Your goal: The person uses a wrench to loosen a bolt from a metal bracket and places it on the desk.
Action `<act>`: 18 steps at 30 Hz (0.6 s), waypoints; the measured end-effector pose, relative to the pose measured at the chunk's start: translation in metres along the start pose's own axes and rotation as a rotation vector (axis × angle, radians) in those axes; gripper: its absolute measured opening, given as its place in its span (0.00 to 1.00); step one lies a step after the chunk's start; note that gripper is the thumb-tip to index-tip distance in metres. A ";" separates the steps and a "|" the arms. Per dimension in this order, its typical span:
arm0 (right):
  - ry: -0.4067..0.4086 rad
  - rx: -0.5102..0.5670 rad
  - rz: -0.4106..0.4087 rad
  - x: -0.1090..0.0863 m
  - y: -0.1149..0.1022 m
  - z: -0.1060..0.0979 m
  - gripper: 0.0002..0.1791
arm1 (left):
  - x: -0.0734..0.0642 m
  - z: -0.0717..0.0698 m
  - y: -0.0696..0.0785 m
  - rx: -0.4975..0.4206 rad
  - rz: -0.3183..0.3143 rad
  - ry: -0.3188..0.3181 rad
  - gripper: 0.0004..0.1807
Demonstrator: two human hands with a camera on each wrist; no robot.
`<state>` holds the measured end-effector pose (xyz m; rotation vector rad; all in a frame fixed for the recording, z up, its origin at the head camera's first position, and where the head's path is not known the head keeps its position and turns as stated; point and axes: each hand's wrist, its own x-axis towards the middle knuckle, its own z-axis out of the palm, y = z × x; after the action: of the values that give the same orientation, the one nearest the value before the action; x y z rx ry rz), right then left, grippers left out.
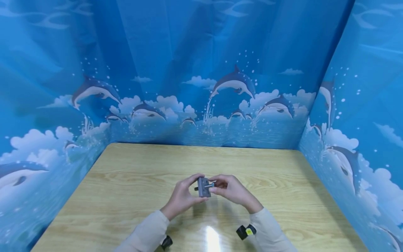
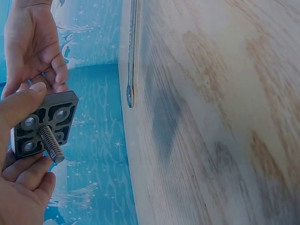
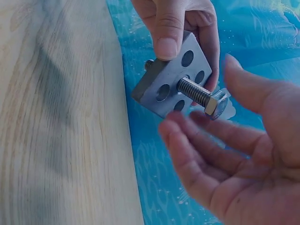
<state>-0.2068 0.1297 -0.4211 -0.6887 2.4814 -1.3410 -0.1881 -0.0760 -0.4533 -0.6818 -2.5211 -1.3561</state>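
Observation:
My left hand [image 1: 183, 196] grips a square grey metal plate [image 1: 201, 187] by its edges, above the table. The plate has round holes near its corners. A hex-head bolt [image 3: 199, 95] runs through its middle, head side facing my right hand, and the threaded end [image 2: 53, 146] sticks out of the ribbed far face. My right hand [image 1: 232, 190] is beside the bolt head. In the right wrist view, the fingers and thumb of that right hand [image 3: 243, 154] are spread loosely around the head, with a gap between thumb and bolt.
Under both hands is a wood-grain table [image 1: 132, 196]. Blue curtains with dolphins [image 1: 234, 85] surround its back and sides. In the left wrist view a long slim metal bar with a rounded end [image 2: 131, 96] lies along the table's edge. Black wrist cameras [image 1: 245, 231] are strapped near the sleeves.

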 end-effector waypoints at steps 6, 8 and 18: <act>-0.002 0.097 0.118 0.000 0.001 0.000 0.26 | -0.001 0.000 -0.001 -0.002 0.002 -0.002 0.42; -0.004 0.100 0.138 0.000 0.001 0.000 0.27 | -0.001 0.000 -0.001 0.002 -0.001 -0.003 0.42; 0.020 0.032 0.061 -0.005 -0.017 0.000 0.12 | -0.002 -0.001 -0.001 0.018 -0.025 -0.016 0.41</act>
<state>-0.1975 0.1240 -0.4066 -0.5904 2.4697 -1.3694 -0.1868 -0.0773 -0.4542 -0.6629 -2.5591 -1.3396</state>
